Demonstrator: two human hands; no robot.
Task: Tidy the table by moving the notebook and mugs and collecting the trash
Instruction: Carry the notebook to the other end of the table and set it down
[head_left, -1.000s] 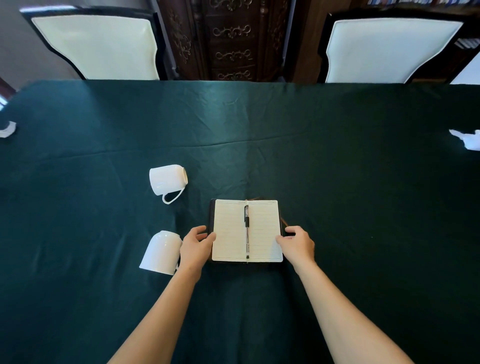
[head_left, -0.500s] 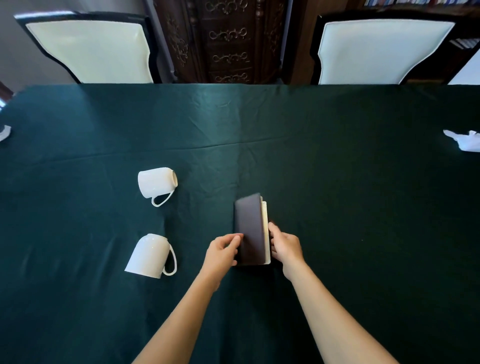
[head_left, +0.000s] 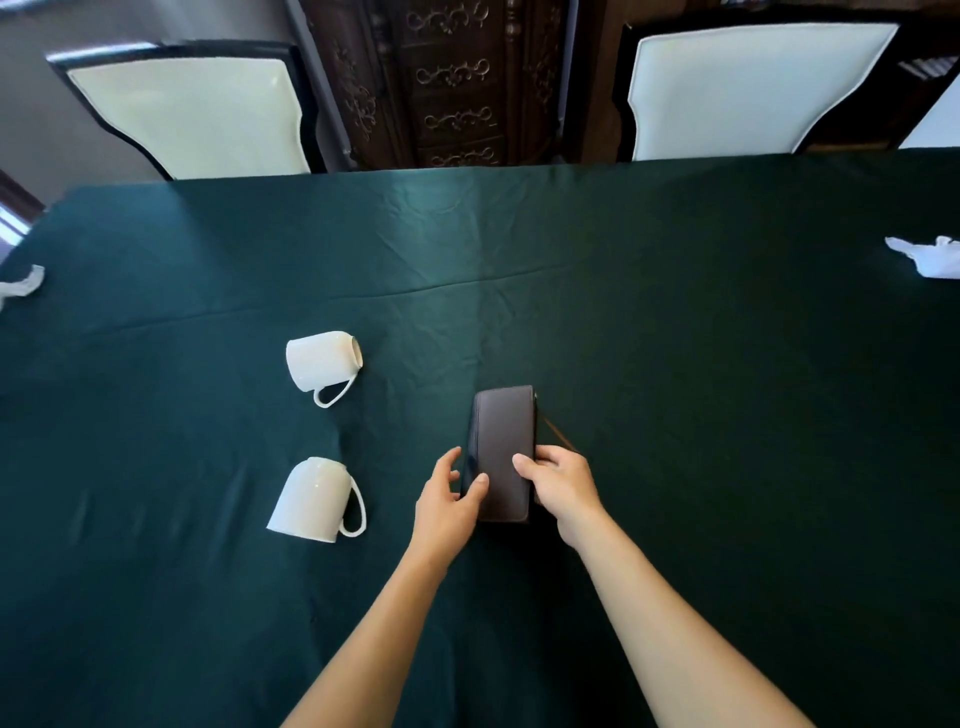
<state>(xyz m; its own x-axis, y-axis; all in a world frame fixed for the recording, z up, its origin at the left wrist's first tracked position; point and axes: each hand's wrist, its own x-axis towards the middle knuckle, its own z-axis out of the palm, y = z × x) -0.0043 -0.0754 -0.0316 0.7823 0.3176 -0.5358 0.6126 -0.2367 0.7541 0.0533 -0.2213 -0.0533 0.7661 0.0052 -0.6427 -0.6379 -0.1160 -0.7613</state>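
Closed notebook (head_left: 503, 441), both hands on it.
L hand (head_left: 447, 506) & R hand (head_left: 563, 480) pinch its long edges w/ curled fingers (head_left: 450, 461), thumbs on cover.

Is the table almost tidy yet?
Just started. Done: the notebook is closed. In hand: the left hand and right hand hold it. To do: the far mug and near mug lie tipped over, and the left paper scrap and right paper scrap wait.

Dark grey notebook (head_left: 503, 447); white mugs (head_left: 323, 364); green tablecloth (head_left: 675, 364).
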